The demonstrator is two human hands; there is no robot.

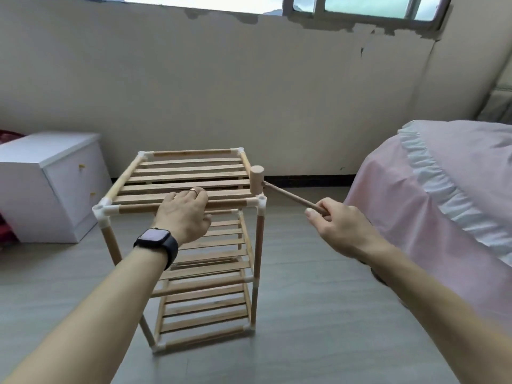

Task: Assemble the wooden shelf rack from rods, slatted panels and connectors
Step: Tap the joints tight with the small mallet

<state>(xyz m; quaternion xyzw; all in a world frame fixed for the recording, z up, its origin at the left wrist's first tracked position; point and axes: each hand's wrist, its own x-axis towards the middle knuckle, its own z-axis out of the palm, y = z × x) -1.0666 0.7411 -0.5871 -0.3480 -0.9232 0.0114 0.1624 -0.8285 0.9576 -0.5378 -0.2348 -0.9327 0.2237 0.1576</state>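
Note:
The wooden shelf rack point(194, 176) stands upright on the floor, with three slatted tiers joined by rods and white connectors. My left hand point(184, 214) grips the front rod of the top tier, fingers curled over it. My right hand point(336, 224) pinches the handle end of a small wooden mallet point(257, 180). The mallet's cylindrical head rests upright on the white connector point(260, 201) at the top tier's front right corner.
A white drawer cabinet point(52, 184) stands at the left, close to the rack. A bed with a pink cover and white frill point(432, 195) fills the right side. Behind is a beige wall with a window above; grey floor point(318, 314) surrounds the rack.

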